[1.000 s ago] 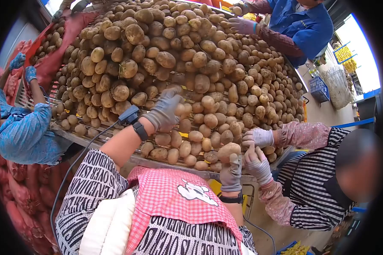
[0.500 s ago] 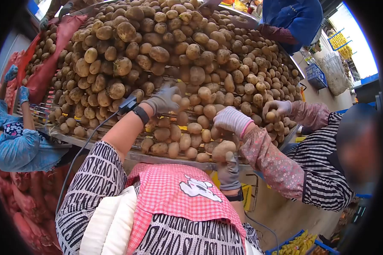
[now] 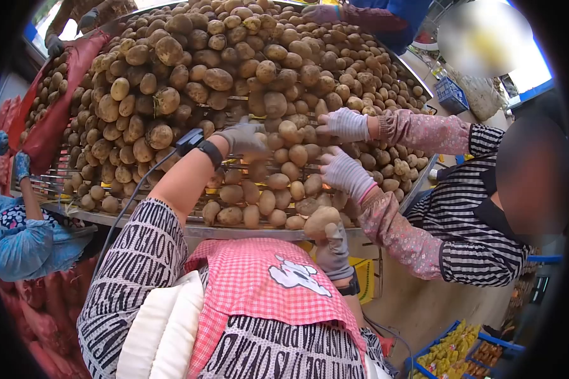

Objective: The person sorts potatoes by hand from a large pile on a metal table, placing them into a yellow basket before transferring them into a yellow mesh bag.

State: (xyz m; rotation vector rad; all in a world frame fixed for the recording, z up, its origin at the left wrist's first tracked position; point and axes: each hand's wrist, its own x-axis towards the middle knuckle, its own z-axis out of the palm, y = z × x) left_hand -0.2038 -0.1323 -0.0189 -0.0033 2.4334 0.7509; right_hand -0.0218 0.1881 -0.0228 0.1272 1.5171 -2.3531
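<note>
My left hand (image 3: 241, 139), in a grey glove with a dark band at the wrist, reaches over the potatoes on the slatted table. Its fingers are smeared by motion beside a blurred potato (image 3: 257, 153), and whether they grip it cannot be seen. At the table's near edge my right hand (image 3: 336, 251), also gloved, is closed around a large pale potato (image 3: 323, 222). Several loose potatoes (image 3: 267, 202) lie on the slats between my hands. Behind them rises a heap of soil-marked potatoes (image 3: 218, 79).
At my right a co-worker's two striped gloves (image 3: 348, 175) reach into the potatoes. Another person in blue (image 3: 28, 243) handles a red mesh sack (image 3: 76, 82) at the left. A blue crate (image 3: 452, 95) and yellow bagged goods (image 3: 452, 350) stand on the floor. A cable (image 3: 123, 218) runs along my left arm.
The co-worker's far glove has moved left, from holding a potato to reaching over the pile beside the other glove. My right hand still holds the large potato. The view has shifted slightly.
</note>
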